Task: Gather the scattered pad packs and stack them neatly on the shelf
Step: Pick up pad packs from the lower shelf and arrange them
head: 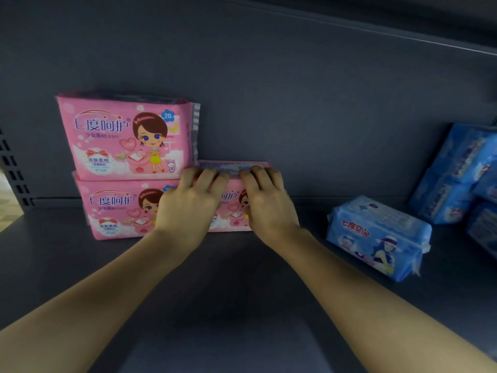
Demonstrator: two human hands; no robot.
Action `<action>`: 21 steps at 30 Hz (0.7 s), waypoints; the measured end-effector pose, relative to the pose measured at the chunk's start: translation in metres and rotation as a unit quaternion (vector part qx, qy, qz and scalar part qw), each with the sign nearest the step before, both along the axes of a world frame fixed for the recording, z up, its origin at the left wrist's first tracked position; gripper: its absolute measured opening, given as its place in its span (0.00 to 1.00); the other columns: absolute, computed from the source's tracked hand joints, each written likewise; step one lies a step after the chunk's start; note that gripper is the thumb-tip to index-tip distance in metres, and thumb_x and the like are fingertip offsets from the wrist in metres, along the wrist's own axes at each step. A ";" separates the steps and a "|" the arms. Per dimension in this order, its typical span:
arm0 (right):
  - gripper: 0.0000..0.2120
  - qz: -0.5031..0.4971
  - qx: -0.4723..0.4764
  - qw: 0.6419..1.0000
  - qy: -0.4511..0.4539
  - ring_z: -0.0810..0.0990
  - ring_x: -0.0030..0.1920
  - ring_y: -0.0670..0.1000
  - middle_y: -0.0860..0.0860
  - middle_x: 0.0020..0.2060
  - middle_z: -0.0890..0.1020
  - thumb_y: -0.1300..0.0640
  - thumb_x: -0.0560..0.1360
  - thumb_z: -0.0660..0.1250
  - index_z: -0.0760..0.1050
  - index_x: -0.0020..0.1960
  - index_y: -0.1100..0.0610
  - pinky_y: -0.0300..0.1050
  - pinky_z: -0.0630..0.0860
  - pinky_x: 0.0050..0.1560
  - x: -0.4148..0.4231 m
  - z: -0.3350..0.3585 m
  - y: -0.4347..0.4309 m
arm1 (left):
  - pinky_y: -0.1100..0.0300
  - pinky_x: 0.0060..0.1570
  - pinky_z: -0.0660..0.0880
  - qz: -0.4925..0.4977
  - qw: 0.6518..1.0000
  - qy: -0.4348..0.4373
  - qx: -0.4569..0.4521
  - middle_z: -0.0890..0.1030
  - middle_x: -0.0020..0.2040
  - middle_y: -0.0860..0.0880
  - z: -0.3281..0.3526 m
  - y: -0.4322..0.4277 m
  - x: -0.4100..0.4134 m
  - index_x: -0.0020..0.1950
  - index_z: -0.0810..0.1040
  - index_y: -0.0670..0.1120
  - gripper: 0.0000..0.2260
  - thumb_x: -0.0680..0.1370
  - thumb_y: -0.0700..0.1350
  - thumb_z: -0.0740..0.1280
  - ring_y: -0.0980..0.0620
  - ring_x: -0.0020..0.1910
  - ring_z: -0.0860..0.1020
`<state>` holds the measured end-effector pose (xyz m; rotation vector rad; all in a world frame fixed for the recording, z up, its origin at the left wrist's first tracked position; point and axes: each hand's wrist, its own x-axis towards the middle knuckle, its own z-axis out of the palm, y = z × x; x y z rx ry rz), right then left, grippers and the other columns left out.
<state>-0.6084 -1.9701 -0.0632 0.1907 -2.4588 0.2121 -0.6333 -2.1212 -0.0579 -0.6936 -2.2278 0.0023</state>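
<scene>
Pack: pink plastic pad pack point(231, 204) is stood on grey metal shelf point(242, 292), long axis left-right, print facing front, against pink stack point(126, 141).
Grip: top edge is clasped, seemingly, by curled left hand point(188, 203) and right hand point(266, 200).

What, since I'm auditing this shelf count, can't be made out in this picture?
Head view only:
Third pink pack: its front is mostly covered by the left hand and right hand, whose fingers curl over its top edge.
Blue stack at right: cut off by the frame edge, so its count is unclear.
Anything behind the upper pink pack: hidden by it.
Lone blue pack: small print too blurred to read.
</scene>
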 end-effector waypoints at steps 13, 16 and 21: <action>0.33 -0.070 0.039 0.992 -0.098 0.55 0.73 0.58 0.55 0.73 0.60 0.59 0.73 0.68 0.57 0.74 0.55 0.62 0.57 0.70 0.036 0.031 -0.009 | 0.54 0.20 0.74 -0.011 0.998 -0.057 -0.016 0.81 0.47 0.42 0.013 -0.004 0.020 0.54 0.80 0.40 0.33 0.49 0.35 0.81 0.39 0.44 0.81; 0.35 -0.080 0.049 0.993 -0.072 0.73 0.62 0.64 0.59 0.61 0.75 0.63 0.57 0.78 0.74 0.63 0.58 0.67 0.71 0.58 0.060 0.027 -0.006 | 0.49 0.25 0.76 -0.023 0.996 -0.071 -0.046 0.81 0.48 0.41 0.016 -0.006 0.036 0.53 0.80 0.39 0.33 0.49 0.37 0.81 0.38 0.44 0.81; 0.35 -0.091 0.058 0.988 -0.109 0.64 0.68 0.62 0.57 0.68 0.68 0.63 0.66 0.71 0.65 0.71 0.54 0.65 0.61 0.68 0.103 0.029 0.008 | 0.48 0.29 0.78 -0.013 0.987 -0.135 -0.083 0.81 0.47 0.41 0.022 0.000 0.065 0.52 0.81 0.40 0.33 0.48 0.43 0.81 0.39 0.43 0.81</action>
